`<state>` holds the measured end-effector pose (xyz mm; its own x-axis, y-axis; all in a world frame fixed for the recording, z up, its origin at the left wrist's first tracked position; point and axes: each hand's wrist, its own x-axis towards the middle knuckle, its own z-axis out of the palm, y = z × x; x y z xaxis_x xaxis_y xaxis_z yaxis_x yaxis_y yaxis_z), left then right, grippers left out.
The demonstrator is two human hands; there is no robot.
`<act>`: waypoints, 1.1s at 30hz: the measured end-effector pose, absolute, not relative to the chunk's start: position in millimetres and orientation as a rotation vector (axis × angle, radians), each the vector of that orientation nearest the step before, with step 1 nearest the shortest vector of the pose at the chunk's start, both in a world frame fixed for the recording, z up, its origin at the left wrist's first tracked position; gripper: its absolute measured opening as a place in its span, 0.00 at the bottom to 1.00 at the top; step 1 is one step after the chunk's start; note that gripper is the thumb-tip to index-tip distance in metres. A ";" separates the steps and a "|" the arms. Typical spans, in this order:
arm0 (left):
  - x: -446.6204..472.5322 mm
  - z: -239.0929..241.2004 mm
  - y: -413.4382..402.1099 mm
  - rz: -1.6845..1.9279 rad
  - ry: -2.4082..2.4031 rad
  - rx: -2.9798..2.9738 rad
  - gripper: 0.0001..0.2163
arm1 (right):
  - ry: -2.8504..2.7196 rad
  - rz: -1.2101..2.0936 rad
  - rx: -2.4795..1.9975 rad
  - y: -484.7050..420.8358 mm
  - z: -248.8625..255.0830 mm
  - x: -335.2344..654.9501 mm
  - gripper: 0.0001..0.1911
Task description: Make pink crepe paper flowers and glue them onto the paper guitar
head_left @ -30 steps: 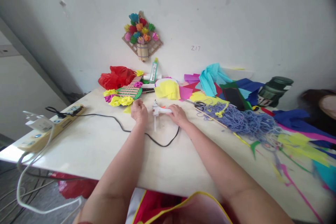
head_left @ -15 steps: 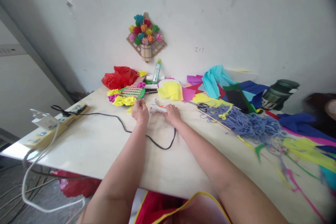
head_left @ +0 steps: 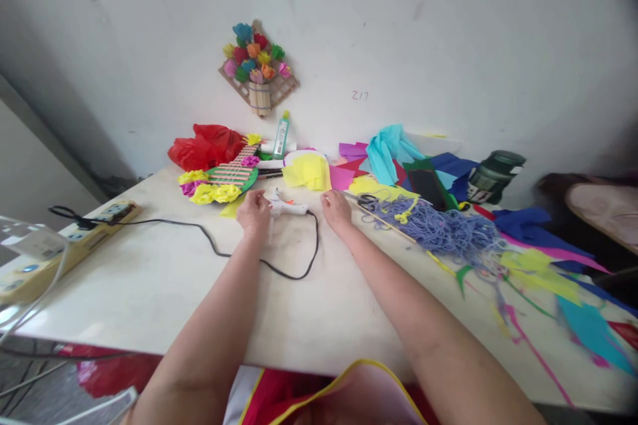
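Observation:
A white hot-glue gun (head_left: 288, 208) lies on the pale table (head_left: 149, 279) between my hands, its black cable (head_left: 214, 250) looping toward me. My left hand (head_left: 253, 212) sits right at the gun's nozzle end with its fingers curled; what they pinch is hidden. My right hand (head_left: 337, 207) rests a little to the right of the gun, apart from it, fingers loose and holding nothing. Black-handled scissors (head_left: 369, 199) lie just beyond the right hand.
A yellow power strip (head_left: 74, 239) sits at the left edge. At the back lie a stick craft with paper flowers (head_left: 224, 180), a red bag (head_left: 207, 146), a green bottle (head_left: 282, 135) and yellow paper (head_left: 306, 171). Purple yarn (head_left: 438, 229), coloured paper scraps and a dark jar (head_left: 493, 176) fill the right.
My right hand has let go of the glue gun and shifted right; the gun now lies on the table. The left hand stayed by its nozzle. The view swung right.

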<state>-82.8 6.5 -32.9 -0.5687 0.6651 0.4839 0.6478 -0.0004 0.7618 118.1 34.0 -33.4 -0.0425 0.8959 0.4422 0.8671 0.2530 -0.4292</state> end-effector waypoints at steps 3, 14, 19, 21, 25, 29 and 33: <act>-78.3 -32.7 8.2 1.724 2.081 1.569 0.10 | -1.836 0.039 -1.649 39.4 -34.4 140.7 0.14; -58.1 -27.5 12.4 1.667 1.918 1.762 0.09 | -1.821 0.002 -1.794 49.0 -34.8 174.4 0.16; -43.4 -15.5 12.9 1.412 2.018 1.774 0.09 | -1.907 0.001 -1.774 60.4 -31.1 161.9 0.19; -37.0 -13.5 11.3 1.358 1.990 1.763 0.10 | -1.943 0.035 -1.765 65.0 -28.4 154.9 0.22; -27.7 -17.4 5.9 1.418 1.971 1.723 0.11 | -2.027 0.093 -1.730 74.1 -21.3 140.3 0.26; -25.5 -22.0 -0.6 1.495 2.000 1.762 0.10 | -2.112 0.087 -1.687 84.1 -15.2 126.4 0.27; -25.3 -22.2 -5.4 1.514 1.985 1.873 0.10 | -2.143 0.117 -1.710 93.5 -12.3 112.8 0.26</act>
